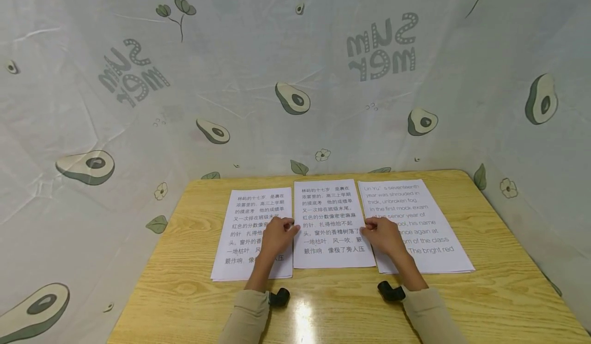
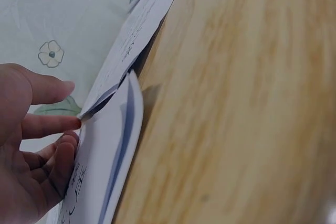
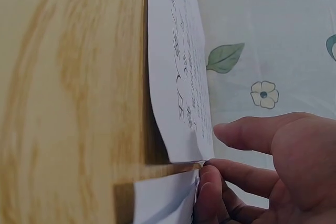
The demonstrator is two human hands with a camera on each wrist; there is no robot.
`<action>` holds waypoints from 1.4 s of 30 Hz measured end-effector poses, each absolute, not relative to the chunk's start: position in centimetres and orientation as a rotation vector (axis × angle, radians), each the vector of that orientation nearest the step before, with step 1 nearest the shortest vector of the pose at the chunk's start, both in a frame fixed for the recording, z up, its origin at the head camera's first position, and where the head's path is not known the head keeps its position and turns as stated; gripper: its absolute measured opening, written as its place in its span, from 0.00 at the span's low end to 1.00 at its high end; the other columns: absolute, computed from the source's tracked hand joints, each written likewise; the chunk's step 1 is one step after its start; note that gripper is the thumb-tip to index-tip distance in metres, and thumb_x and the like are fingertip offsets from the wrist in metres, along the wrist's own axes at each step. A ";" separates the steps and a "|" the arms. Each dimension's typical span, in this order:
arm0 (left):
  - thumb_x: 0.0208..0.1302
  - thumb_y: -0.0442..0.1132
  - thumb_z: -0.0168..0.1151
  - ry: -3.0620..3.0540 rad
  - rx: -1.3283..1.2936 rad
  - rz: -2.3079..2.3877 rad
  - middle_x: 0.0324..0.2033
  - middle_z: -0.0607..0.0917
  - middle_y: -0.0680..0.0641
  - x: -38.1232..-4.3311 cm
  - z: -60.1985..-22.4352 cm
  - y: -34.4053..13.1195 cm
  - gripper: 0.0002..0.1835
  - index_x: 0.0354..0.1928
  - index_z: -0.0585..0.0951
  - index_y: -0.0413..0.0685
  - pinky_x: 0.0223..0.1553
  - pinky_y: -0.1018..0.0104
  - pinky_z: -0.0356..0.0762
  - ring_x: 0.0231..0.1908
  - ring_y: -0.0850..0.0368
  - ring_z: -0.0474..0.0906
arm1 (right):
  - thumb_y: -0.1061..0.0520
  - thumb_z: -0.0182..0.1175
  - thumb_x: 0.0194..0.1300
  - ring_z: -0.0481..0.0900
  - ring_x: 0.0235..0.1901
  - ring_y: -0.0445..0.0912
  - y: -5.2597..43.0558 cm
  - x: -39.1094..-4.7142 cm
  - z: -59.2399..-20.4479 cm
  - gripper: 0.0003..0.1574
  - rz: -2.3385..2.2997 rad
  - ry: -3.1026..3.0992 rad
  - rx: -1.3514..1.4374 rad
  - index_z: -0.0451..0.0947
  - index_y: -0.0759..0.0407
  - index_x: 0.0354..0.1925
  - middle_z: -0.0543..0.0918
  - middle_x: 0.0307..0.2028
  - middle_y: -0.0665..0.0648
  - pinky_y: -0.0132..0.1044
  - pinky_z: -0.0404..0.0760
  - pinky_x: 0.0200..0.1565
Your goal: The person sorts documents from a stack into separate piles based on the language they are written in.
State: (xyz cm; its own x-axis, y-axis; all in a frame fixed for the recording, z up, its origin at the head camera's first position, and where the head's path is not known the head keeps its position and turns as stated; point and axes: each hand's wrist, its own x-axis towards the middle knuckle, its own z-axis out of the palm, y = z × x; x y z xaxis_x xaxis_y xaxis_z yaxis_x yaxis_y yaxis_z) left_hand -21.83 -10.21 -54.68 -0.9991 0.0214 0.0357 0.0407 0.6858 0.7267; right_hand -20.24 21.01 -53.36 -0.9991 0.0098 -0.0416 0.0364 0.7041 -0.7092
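Three paper stacks lie side by side: a left stack (image 1: 226,267) and a middle stack (image 1: 328,259) with Chinese print, and a right stack (image 1: 443,262) with English print. My left hand (image 1: 278,236) lies over the left stack's right side, its fingers at the middle stack's left edge. In the left wrist view, that index fingertip (image 2: 76,123) touches a paper edge, the thumb held apart. Over the right stack's left side, my right hand (image 1: 383,235) reaches the middle stack's right edge. Its index finger (image 3: 247,174) touches the paper there; its thumb (image 3: 244,134) stands off.
The stacks rest on a light wooden table (image 1: 184,303). Behind and beside it hangs a pale cloth (image 1: 258,52) with avocado prints. A black wrist device shows below each hand, on the left (image 1: 279,297) and on the right (image 1: 390,291).
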 end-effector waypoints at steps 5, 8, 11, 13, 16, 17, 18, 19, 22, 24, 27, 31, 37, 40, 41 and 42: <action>0.70 0.45 0.70 -2.867 -0.053 -1.243 0.43 0.86 0.44 -21.8 -54.6 -10.2 0.22 0.59 0.88 0.40 0.39 0.62 0.77 0.40 0.54 0.79 | 0.55 0.66 0.71 0.87 0.47 0.57 20.9 -20.1 -53.2 0.27 -1.198 2.871 0.020 0.84 0.72 0.61 0.90 0.44 0.63 0.44 0.81 0.45; 0.70 0.45 0.70 -2.867 -0.052 -1.253 0.44 0.86 0.43 -21.8 -54.6 -10.1 0.22 0.60 0.88 0.39 0.37 0.63 0.77 0.40 0.54 0.79 | 0.55 0.66 0.71 0.87 0.48 0.58 21.0 -20.1 -53.2 0.27 -1.199 2.865 0.006 0.83 0.73 0.61 0.90 0.45 0.64 0.44 0.82 0.45; 0.71 0.45 0.70 -2.866 -0.062 -1.255 0.44 0.86 0.43 -21.8 -54.5 -10.0 0.22 0.61 0.87 0.39 0.36 0.64 0.77 0.39 0.54 0.80 | 0.55 0.66 0.72 0.87 0.48 0.58 20.9 -20.0 -53.0 0.28 -1.200 2.857 0.001 0.83 0.74 0.62 0.90 0.46 0.65 0.44 0.82 0.44; 0.71 0.44 0.70 -2.862 -0.068 -1.259 0.44 0.86 0.43 -21.7 -54.4 -10.0 0.22 0.61 0.87 0.38 0.36 0.64 0.78 0.40 0.54 0.81 | 0.55 0.66 0.72 0.87 0.48 0.58 20.9 -19.9 -53.0 0.28 -1.204 2.853 -0.004 0.82 0.74 0.62 0.89 0.47 0.66 0.44 0.83 0.44; 0.72 0.44 0.70 -2.857 -0.081 -1.260 0.45 0.87 0.43 -21.7 -54.5 -10.0 0.22 0.62 0.86 0.38 0.37 0.64 0.80 0.40 0.54 0.83 | 0.56 0.65 0.73 0.87 0.49 0.59 21.0 -19.9 -52.9 0.28 -1.209 2.855 -0.019 0.82 0.74 0.63 0.89 0.48 0.66 0.46 0.84 0.45; 0.72 0.44 0.70 -2.856 -0.083 -1.261 0.45 0.87 0.43 -21.7 -54.5 -10.0 0.23 0.62 0.86 0.38 0.37 0.64 0.80 0.41 0.54 0.83 | 0.56 0.65 0.72 0.87 0.49 0.59 21.0 -19.9 -52.9 0.28 -1.210 2.857 -0.024 0.82 0.73 0.63 0.89 0.48 0.66 0.46 0.84 0.46; 0.72 0.43 0.70 -2.854 -0.089 -1.259 0.45 0.87 0.43 -21.7 -54.5 -10.0 0.23 0.62 0.86 0.38 0.37 0.64 0.81 0.41 0.53 0.84 | 0.56 0.65 0.72 0.87 0.49 0.59 21.0 -19.9 -52.9 0.28 -1.210 2.859 -0.029 0.82 0.73 0.63 0.89 0.48 0.66 0.46 0.84 0.46; 0.72 0.43 0.70 -2.856 -0.093 -1.255 0.46 0.87 0.43 -21.7 -54.5 -10.0 0.23 0.63 0.86 0.38 0.38 0.63 0.81 0.41 0.53 0.84 | 0.56 0.65 0.72 0.87 0.49 0.60 21.0 -19.9 -52.9 0.28 -1.211 2.861 -0.031 0.82 0.73 0.63 0.89 0.47 0.66 0.47 0.84 0.46; 0.72 0.43 0.70 -2.859 -0.101 -1.247 0.46 0.87 0.42 -21.7 -54.5 -10.0 0.23 0.63 0.86 0.38 0.38 0.63 0.82 0.42 0.53 0.85 | 0.57 0.66 0.72 0.87 0.49 0.60 21.0 -19.9 -52.9 0.28 -1.211 2.863 -0.031 0.82 0.73 0.63 0.89 0.47 0.66 0.47 0.84 0.46; 0.73 0.43 0.69 -2.860 -0.101 -1.241 0.47 0.87 0.42 -21.7 -54.5 -9.9 0.22 0.64 0.86 0.39 0.40 0.62 0.83 0.43 0.52 0.85 | 0.57 0.66 0.71 0.87 0.48 0.59 21.0 -19.9 -53.0 0.28 -1.218 2.864 -0.031 0.82 0.74 0.62 0.89 0.46 0.66 0.45 0.83 0.45; 0.74 0.43 0.69 -2.860 -0.113 -1.222 0.47 0.88 0.42 -21.8 -54.4 -9.9 0.22 0.64 0.85 0.39 0.41 0.61 0.84 0.43 0.53 0.85 | 0.58 0.67 0.70 0.87 0.45 0.56 21.1 -20.1 -53.1 0.27 -1.238 2.869 -0.031 0.82 0.73 0.62 0.89 0.44 0.64 0.41 0.81 0.42; 0.71 0.40 0.71 -2.859 -0.133 -1.196 0.46 0.88 0.42 -21.7 -54.2 -9.9 0.23 0.64 0.85 0.39 0.40 0.61 0.84 0.41 0.53 0.85 | 0.59 0.68 0.69 0.87 0.42 0.53 21.1 -20.2 -53.4 0.27 -1.258 2.882 -0.036 0.83 0.73 0.62 0.89 0.42 0.62 0.37 0.80 0.39; 0.64 0.33 0.75 -2.880 -0.105 -1.150 0.46 0.88 0.43 -21.7 -54.1 -9.8 0.26 0.65 0.86 0.42 0.37 0.65 0.83 0.39 0.55 0.83 | 0.61 0.68 0.69 0.89 0.41 0.53 21.1 -20.3 -53.3 0.26 -1.270 2.896 -0.052 0.83 0.72 0.62 0.90 0.42 0.62 0.38 0.82 0.40; 0.63 0.30 0.73 -2.876 -0.093 -1.159 0.46 0.88 0.44 -21.7 -54.1 -9.7 0.26 0.64 0.86 0.43 0.38 0.65 0.83 0.39 0.55 0.83 | 0.62 0.67 0.69 0.90 0.42 0.54 21.1 -20.2 -53.1 0.26 -1.296 2.903 -0.055 0.83 0.70 0.62 0.90 0.42 0.63 0.38 0.83 0.40; 0.63 0.28 0.73 -2.866 -0.094 -1.178 0.45 0.89 0.44 -21.7 -54.1 -9.7 0.26 0.64 0.86 0.43 0.38 0.65 0.84 0.39 0.55 0.83 | 0.62 0.67 0.69 0.90 0.43 0.55 21.0 -20.2 -53.1 0.25 -1.309 2.903 -0.055 0.82 0.70 0.62 0.90 0.43 0.63 0.38 0.83 0.40; 0.62 0.27 0.72 -2.856 -0.102 -1.194 0.44 0.89 0.44 -21.7 -54.1 -9.7 0.25 0.63 0.86 0.43 0.38 0.64 0.84 0.39 0.55 0.84 | 0.63 0.67 0.69 0.90 0.43 0.55 21.0 -20.1 -53.0 0.25 -1.323 2.901 -0.057 0.82 0.69 0.63 0.90 0.43 0.63 0.38 0.83 0.40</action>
